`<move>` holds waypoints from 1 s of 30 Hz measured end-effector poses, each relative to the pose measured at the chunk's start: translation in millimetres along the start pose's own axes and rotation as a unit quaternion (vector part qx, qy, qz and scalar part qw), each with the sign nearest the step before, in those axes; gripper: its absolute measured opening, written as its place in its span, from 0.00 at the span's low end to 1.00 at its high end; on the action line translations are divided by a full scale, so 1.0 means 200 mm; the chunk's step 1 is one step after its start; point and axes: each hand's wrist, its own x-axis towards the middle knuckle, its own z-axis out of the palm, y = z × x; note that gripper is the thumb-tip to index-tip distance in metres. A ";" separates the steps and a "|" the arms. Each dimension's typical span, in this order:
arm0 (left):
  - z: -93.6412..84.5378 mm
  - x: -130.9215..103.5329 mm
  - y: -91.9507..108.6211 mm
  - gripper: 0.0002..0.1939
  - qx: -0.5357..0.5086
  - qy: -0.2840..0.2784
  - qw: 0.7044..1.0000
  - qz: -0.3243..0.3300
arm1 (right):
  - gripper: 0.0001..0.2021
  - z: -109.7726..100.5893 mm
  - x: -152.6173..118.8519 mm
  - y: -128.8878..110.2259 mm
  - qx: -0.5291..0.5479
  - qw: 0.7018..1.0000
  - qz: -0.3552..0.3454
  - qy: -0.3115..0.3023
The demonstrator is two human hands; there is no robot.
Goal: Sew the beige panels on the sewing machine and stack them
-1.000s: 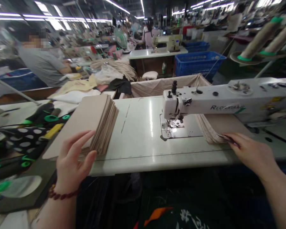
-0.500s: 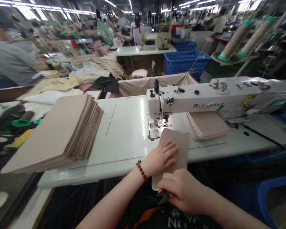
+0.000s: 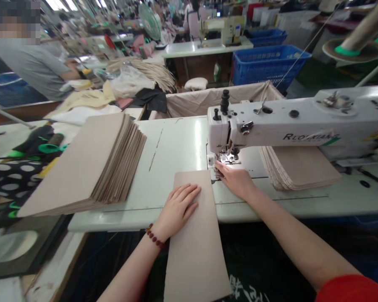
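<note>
A long beige fabric panel (image 3: 197, 247) lies partly on the sewing table, its lower part hanging over the front edge towards me. My left hand (image 3: 178, 209) rests flat on it, fingers stretched out. My right hand (image 3: 236, 180) reaches to the needle area of the white sewing machine (image 3: 271, 126), with its fingertips close together beside the presser foot (image 3: 228, 157). Whatever those fingertips may pinch is too small to make out. Left of the panel stands a tall stack of beige panels (image 3: 82, 155). A smaller pile of beige pieces (image 3: 305, 167) sits under the machine's arm.
The pale table (image 3: 170, 142) has its front edge just before me. Behind it hangs a beige cloth-lined bin (image 3: 192, 105), with a blue basket (image 3: 267, 65) beyond. Cloth scraps and thread spools (image 3: 52, 144) crowd the left side, where a co-worker (image 3: 34, 63) sits. A thread cone (image 3: 365, 29) stands upper right.
My right hand has gone from the panel's near end, where it held something dark, up to the needle. The panel and my left hand have shifted left; more of the panel shows. The view has turned.
</note>
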 end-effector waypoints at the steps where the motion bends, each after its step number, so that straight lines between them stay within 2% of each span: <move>1: 0.00 0.03 -0.01 0.26 0.002 0.001 1.000 -0.001 | 0.25 0.01 0.00 0.01 -0.001 1.000 0.001 0.003; 7: 0.02 0.25 -0.05 0.27 0.006 -0.021 0.999 0.029 | 0.28 0.06 -0.06 0.04 0.047 0.998 0.003 0.036; 11: 0.02 0.33 -0.05 0.27 -0.004 -0.048 0.997 0.055 | 0.27 0.07 -0.06 0.04 0.077 0.996 0.005 0.047; 19: 0.02 0.36 -0.02 0.27 -0.019 -0.042 0.998 0.051 | 0.25 0.06 -0.06 0.04 0.091 0.995 0.012 0.041; 30: 0.03 0.36 -0.02 0.27 -0.029 -0.035 0.998 0.050 | 0.26 0.04 -0.06 0.02 0.033 0.998 0.044 0.016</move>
